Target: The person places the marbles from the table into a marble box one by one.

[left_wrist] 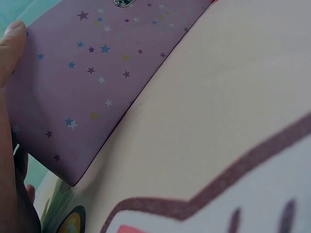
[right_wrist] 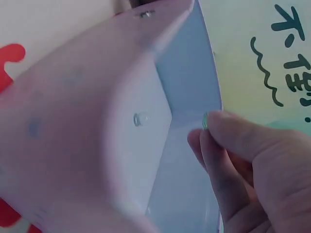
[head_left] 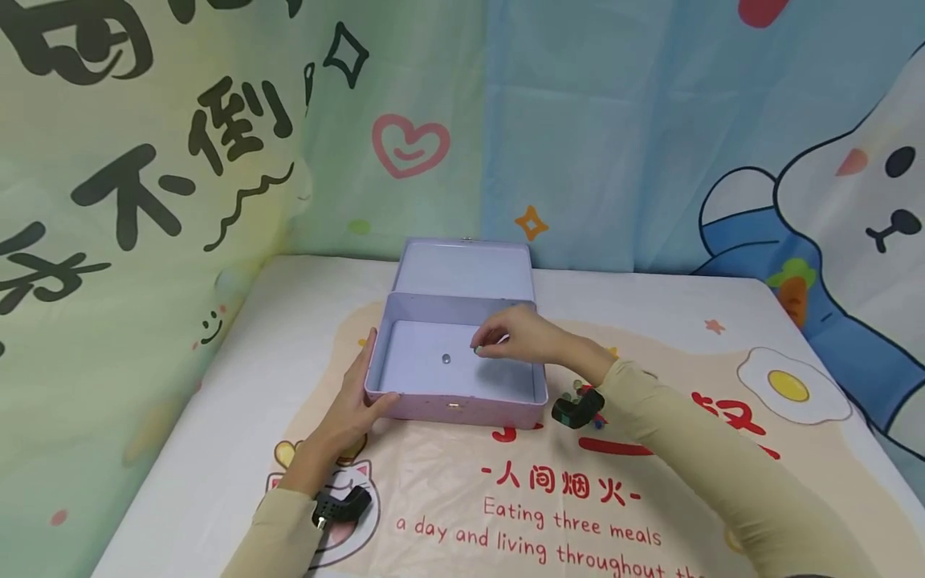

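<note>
An open lilac tin box with small printed stars stands on the table, its lid tipped back. My left hand grips the front left corner, thumb along the front wall and fingers down the left side. On the box floor lies one small clear glass marble. Over the right part of the box, my right hand pinches a small greenish glass piece between thumb and fingertips. Most of that piece is hidden by the fingers.
Several small coloured pieces lie right of the box, partly hidden behind the right wrist's black camera. A printed cloth covers the table. Behind the table hangs a patterned curtain.
</note>
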Demonstrator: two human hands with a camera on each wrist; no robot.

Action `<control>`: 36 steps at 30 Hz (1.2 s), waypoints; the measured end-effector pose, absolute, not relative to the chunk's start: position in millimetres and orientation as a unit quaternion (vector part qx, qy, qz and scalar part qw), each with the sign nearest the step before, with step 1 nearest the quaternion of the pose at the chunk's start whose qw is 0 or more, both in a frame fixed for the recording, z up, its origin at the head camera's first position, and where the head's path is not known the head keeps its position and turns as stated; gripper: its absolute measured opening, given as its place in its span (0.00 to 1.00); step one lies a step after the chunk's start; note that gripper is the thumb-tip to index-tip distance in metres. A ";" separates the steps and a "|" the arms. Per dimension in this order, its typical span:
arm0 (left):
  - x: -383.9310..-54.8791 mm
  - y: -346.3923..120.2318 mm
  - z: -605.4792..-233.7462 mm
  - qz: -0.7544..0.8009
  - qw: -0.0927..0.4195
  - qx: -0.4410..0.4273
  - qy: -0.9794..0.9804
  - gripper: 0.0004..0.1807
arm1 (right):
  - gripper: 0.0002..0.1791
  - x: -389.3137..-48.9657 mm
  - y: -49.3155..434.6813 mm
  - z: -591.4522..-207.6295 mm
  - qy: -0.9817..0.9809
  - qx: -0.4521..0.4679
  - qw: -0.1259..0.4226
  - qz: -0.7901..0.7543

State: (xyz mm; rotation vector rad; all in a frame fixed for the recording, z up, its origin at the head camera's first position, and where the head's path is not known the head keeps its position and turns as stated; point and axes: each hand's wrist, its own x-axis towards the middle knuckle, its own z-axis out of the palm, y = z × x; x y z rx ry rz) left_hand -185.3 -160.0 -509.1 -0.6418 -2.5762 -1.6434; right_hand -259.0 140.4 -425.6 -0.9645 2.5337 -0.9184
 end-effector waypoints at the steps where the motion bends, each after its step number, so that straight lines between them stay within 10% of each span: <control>1: -187.3 -160.7 -513.6 -0.524 0.012 -0.206 -0.826 0.54 | 0.09 -260.9 140.1 -424.8 0.874 -0.340 0.146 -0.315; 36: -184.8 -158.9 -516.6 -0.526 0.026 -0.206 -0.825 0.54 | 0.10 -304.1 111.7 -460.2 0.887 -0.323 0.101 -0.315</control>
